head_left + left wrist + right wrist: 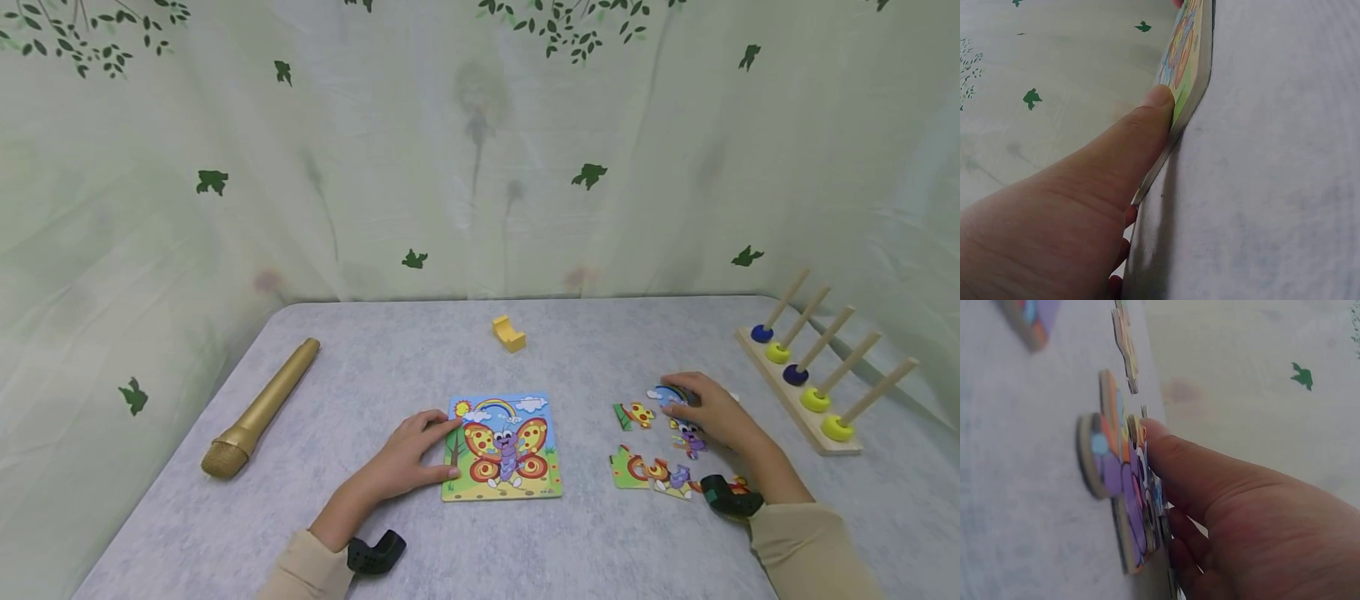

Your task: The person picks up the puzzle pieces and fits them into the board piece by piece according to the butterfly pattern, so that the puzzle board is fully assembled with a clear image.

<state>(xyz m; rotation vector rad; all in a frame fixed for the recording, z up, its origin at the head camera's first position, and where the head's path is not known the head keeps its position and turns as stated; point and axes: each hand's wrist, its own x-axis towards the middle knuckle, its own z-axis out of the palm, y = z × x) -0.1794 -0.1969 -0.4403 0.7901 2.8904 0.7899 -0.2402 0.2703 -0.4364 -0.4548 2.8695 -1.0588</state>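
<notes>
A square butterfly puzzle board (504, 450) lies flat on the table. My left hand (408, 454) rests at its left side, the thumb pressing on the board's face (1184, 56) near the edge, the fingers extended over the upper left side. To the right, my right hand (712, 408) pinches a puzzle piece with a rainbow (670, 395) between thumb and fingers. Just below that hand lies a purple butterfly-face piece (691, 440), also seen close up in the right wrist view (1132, 487). The fingertips of the right hand are partly hidden there.
More loose pieces lie nearby, among them a green-and-yellow piece (636, 415) and a red-ringed piece (630, 468). At far right stands a wooden peg rack (798, 387) with blue and yellow beads. A gold microphone (262, 408) lies left; a yellow curved block (509, 335) sits behind the board.
</notes>
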